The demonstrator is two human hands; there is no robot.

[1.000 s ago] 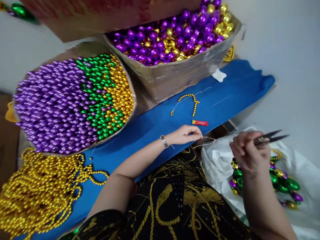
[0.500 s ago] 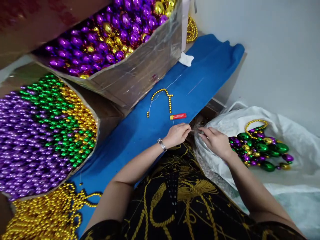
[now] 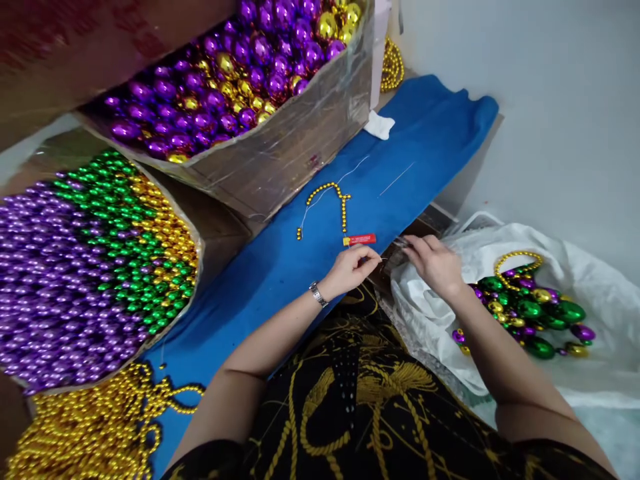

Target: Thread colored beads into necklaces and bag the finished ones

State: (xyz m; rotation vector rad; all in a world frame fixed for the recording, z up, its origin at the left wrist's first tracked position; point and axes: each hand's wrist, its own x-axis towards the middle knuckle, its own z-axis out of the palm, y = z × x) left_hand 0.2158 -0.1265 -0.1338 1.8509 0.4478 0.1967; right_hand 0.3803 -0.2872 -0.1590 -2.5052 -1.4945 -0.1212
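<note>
My left hand (image 3: pixel 353 268), with a watch (image 3: pixel 318 294) on its wrist, pinches the end of a thin string (image 3: pixel 383 259). My right hand (image 3: pixel 434 263) is a little to the right, apart from it, its fingers closed around a small shiny object (image 3: pixel 401 242) too blurred to name. Just beyond my left hand, a red lighter (image 3: pixel 361 239) lies on the blue cloth (image 3: pixel 280 267). A short strand of gold beads (image 3: pixel 344 213) curves above the lighter, with loose white thread (image 3: pixel 354 169) beside it.
A box of big purple and gold beads (image 3: pixel 260 50) stands behind the cloth. At left is a box of purple, green and gold beads (image 3: pixel 75 280), with gold strands (image 3: pixel 85 433) below. A white sack (image 3: pixel 610 313) at right holds large mixed beads (image 3: pixel 527 310).
My hands have moved apart: the right has shifted right and up with the shiny object, while the left stays near the lighter, pinching the string. The view has shifted slightly.
</note>
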